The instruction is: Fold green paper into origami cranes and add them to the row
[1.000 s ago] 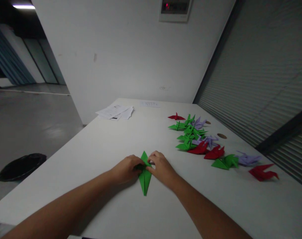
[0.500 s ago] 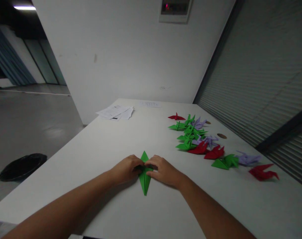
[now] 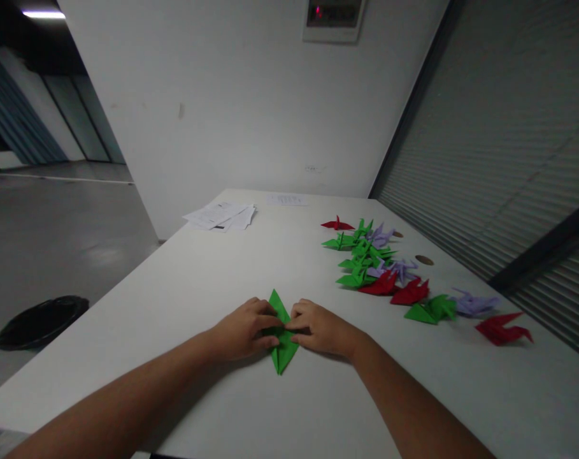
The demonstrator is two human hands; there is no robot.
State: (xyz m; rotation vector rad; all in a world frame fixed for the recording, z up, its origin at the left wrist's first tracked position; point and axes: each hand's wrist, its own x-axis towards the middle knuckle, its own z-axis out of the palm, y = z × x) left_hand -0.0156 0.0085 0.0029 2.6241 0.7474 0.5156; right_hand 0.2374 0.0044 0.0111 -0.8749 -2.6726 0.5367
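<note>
A green folded paper (image 3: 284, 354), shaped like a long diamond, lies on the white table in front of me. My left hand (image 3: 249, 326) presses on its left side, the fingers closed over the edge and the thumb resting on the lower half. From the right, my right hand (image 3: 320, 325) pinches the paper's right edge near the middle between thumb and fingertips. The diamond's top and bottom points show between my hands; its middle is partly hidden under the fingers.
Several green, red and purple paper cranes (image 3: 365, 258) lie along the table's right side, with a red crane (image 3: 503, 329) nearest. Printed sheets (image 3: 221, 215) rest at the far left of the table (image 3: 193, 280). A black bin (image 3: 43, 322) stands on the floor at left.
My right hand has drawn slightly right with the paper's edge, and the diamond looks wider and a little turned. My left thumb and fingers have shifted further onto the paper.
</note>
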